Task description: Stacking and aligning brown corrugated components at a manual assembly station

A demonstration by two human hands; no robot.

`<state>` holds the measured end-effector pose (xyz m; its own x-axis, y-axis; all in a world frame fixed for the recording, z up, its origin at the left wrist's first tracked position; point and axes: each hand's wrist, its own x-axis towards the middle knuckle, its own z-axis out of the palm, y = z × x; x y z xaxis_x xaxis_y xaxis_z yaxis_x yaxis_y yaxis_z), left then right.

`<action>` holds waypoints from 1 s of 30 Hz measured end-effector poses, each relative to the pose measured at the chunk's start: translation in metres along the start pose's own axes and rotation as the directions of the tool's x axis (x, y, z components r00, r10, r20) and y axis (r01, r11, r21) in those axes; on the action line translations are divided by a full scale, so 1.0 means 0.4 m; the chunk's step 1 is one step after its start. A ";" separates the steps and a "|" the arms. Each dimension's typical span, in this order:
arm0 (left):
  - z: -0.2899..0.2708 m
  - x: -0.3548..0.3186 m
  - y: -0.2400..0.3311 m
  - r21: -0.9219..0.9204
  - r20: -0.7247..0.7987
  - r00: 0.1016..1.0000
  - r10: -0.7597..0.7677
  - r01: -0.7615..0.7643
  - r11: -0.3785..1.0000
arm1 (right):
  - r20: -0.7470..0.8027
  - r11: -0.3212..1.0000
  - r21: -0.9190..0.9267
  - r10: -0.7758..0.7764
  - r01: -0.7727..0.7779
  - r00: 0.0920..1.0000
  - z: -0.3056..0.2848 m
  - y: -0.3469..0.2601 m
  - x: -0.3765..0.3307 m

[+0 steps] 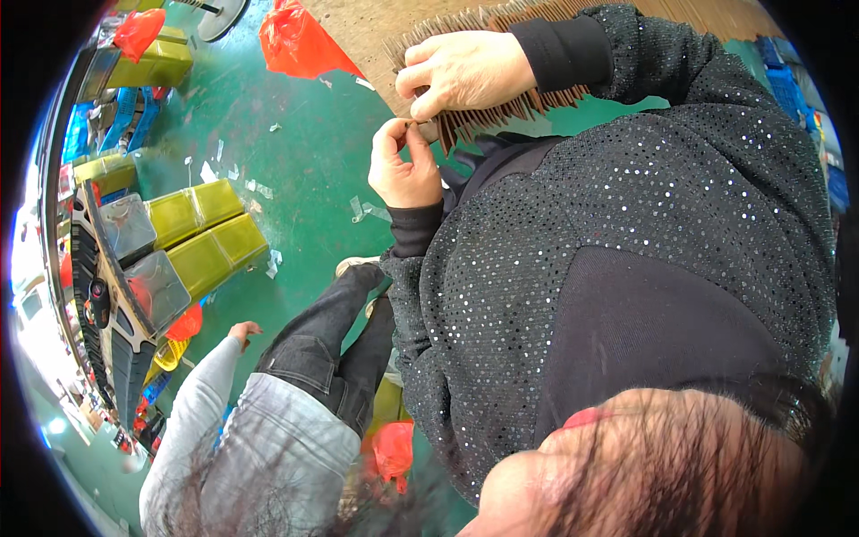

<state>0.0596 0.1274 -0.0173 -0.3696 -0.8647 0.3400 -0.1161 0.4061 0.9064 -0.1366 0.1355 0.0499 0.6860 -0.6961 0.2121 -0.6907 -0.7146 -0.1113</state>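
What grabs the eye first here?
A black sequinned jacket fills the right half. At the top, its wearer's upper hand rests on a fan of thin brown sticks while the lower hand pinches one. On the left, yellow-green boxes stand on the green floor.

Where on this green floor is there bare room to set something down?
The green floor is mostly bare between the red bag, the yellow-green boxes and a co-worker's hands, with only paper scraps. Crowded: the left rim with boxes and trays, the bundle of brown sticks at the hands, and the lower middle, where a person in grey stands.
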 end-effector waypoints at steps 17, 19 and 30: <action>0.006 -0.004 -0.010 -0.091 0.055 0.995 -0.079 0.083 0.992 | -0.023 1.000 0.005 0.005 -0.005 1.000 0.005 0.003 -0.008; 0.006 -0.006 -0.007 -0.096 0.051 0.996 -0.079 0.084 0.992 | -0.024 1.000 0.009 0.010 -0.010 1.000 0.004 0.003 -0.009; -0.004 -0.014 -0.010 -0.038 0.052 0.998 -0.026 0.028 0.999 | -0.030 1.000 -0.008 0.021 -0.021 0.999 0.001 -0.003 -0.006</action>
<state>0.0634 0.1302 -0.0223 -0.4140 -0.8583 0.3030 -0.0914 0.3704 0.9244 -0.1375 0.1381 0.0492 0.6641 -0.7086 0.2385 -0.7070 -0.6989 -0.1079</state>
